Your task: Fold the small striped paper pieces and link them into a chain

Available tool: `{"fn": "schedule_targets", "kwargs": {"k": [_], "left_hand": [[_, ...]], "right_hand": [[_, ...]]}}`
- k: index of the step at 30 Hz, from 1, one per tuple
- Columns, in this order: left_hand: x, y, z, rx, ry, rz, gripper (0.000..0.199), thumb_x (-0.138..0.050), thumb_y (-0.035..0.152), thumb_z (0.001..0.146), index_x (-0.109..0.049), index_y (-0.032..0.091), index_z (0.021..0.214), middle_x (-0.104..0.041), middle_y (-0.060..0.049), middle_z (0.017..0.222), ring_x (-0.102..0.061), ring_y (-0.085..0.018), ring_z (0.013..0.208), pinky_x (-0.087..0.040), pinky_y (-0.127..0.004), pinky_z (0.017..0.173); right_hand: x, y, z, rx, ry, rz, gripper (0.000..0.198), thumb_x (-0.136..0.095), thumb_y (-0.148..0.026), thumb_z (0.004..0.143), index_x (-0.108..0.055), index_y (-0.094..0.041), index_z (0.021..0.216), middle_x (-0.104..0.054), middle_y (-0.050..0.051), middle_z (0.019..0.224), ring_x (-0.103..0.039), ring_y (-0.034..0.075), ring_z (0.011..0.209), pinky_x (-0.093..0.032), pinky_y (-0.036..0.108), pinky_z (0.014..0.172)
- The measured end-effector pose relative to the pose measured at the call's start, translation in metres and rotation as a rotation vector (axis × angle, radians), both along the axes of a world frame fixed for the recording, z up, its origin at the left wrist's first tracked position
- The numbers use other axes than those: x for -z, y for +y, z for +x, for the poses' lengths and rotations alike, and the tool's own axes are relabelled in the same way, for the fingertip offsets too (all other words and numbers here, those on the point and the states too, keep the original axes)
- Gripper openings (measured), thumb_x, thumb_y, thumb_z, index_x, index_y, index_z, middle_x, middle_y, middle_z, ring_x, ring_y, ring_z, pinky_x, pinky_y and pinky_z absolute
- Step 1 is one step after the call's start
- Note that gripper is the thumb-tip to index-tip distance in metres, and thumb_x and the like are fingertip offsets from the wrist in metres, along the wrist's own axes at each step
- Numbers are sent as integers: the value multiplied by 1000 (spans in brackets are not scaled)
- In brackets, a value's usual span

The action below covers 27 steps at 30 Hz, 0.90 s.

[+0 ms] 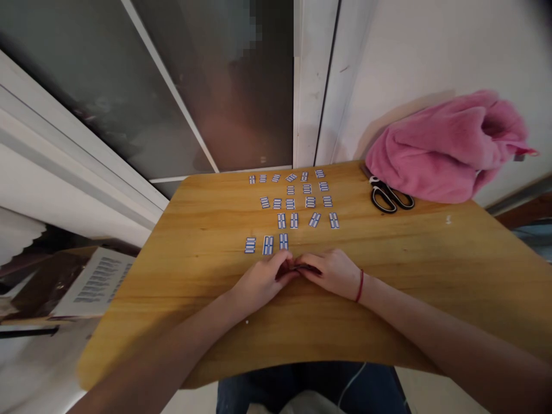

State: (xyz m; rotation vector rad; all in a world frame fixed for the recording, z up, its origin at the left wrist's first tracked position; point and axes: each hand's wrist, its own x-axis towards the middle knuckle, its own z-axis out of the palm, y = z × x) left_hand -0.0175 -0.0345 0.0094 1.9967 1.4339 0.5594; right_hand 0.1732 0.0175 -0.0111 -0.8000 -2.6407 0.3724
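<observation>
From the head view, I see both my hands near the middle of the table [409, 299]. With the thumb and fingers of my left hand [268, 275] and of my right hand [333, 271] I am pinching a thin dark piece [305, 267] between them, close to the wood. My fingers cover most of it, so I cannot tell its full shape.

I think it may slip or bend, because only my fingertips hold it and the two hands could pull unequally. The nearest row of small blue-and-white pieces [294, 220] is also at risk: one piece [283, 241] lies just beyond my left thumb, and a careless knuckle could push it out of its line. These pieces look light, so a sleeve or a quick movement of air might disturb them too.

The surface is smooth, yellowish wood with a curved front edge. The pieces lie on it in five uneven rows. On the far right are black-handled scissors [390, 196], partly behind a pink plush cloth [435, 149] against the pale wall [409, 52]. Behind the table stands a dark glass door [250, 115], and at left, lower down, a box [101, 282].
</observation>
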Motion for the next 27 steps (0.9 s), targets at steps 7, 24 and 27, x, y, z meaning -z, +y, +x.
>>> {"fn": "schedule_targets", "kwargs": {"k": [7,24,27], "left_hand": [[-2,1,-1,-1,-31,-9,9,-45,30,86,-49,22,85,-58,3,78,-54,-11,70,-42,-22,64],[-2,-1,0,30,98,86,9,-44,24,84,-51,22,90,-59,0,84,-56,-13,75,-44,-24,67],[-2,-1,0,41,101,80,7,-45,24,84,-50,21,88,-58,0,84,-55,-13,75,-43,-24,67]], "right_hand": [[0,3,0,45,-26,-20,16,-51,-32,85,-61,-24,93,-68,-3,83,-63,12,72,-36,22,57],[-4,3,-1,29,-57,-139,20,-50,-34,85,-60,-22,97,-67,1,87,-61,12,71,-38,21,60],[-4,3,-1,35,-61,-173,19,-51,-33,84,-59,-23,98,-67,0,87,-60,11,70,-38,21,60]]}}
